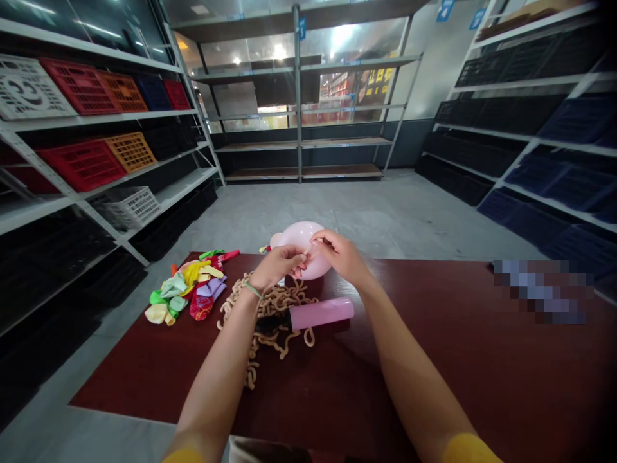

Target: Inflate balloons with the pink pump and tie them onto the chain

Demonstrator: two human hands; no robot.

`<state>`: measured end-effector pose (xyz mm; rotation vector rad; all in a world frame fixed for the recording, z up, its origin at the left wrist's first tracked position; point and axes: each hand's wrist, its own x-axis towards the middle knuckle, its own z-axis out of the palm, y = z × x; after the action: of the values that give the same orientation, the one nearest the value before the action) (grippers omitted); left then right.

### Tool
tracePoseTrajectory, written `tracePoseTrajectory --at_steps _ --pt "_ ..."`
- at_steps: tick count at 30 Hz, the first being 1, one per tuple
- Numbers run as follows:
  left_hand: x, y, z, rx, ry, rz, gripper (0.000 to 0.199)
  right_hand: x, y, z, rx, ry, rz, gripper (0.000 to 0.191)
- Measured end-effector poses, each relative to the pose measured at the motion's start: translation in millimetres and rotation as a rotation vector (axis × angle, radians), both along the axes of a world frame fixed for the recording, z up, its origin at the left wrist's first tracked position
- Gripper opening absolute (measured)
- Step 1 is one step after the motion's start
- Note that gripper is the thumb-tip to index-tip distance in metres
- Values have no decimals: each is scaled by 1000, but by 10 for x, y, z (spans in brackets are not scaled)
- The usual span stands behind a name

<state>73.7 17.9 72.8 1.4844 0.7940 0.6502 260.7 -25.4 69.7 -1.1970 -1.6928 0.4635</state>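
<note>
A pale pink inflated balloon [299, 233] is behind my two hands, above the table's far edge. My left hand [283, 263] is closed in a pinch at the balloon's near side, where its neck seems to be. Opposite it, my right hand [341, 254] also pinches, with thumb and fingers together on the neck. The exact grip is too small to make out. Below the hands lies a pink hand pump [322, 314] with a black end, partly over a heap of tan, curly, cord-like pieces [284, 297]. Limp coloured balloons [193, 283] lie in a pile to the left.
The dark red table [434, 360] spans the front. A blurred-out object [540, 292] lies at its right. Shelves with coloured crates [80, 164] stand left, a metal rack [299, 116] at the back, and dark crates [501, 116] on shelves to the right.
</note>
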Motion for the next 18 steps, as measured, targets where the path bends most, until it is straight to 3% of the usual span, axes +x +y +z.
tracePoseTrajectory --at_steps 9,18 --pt "48 -27 -77 313 200 39 27 5 31 16 -145 251 124 21" --pt "155 -167 -81 925 553 -81 28 -38 -17 57 -135 288 196 15"
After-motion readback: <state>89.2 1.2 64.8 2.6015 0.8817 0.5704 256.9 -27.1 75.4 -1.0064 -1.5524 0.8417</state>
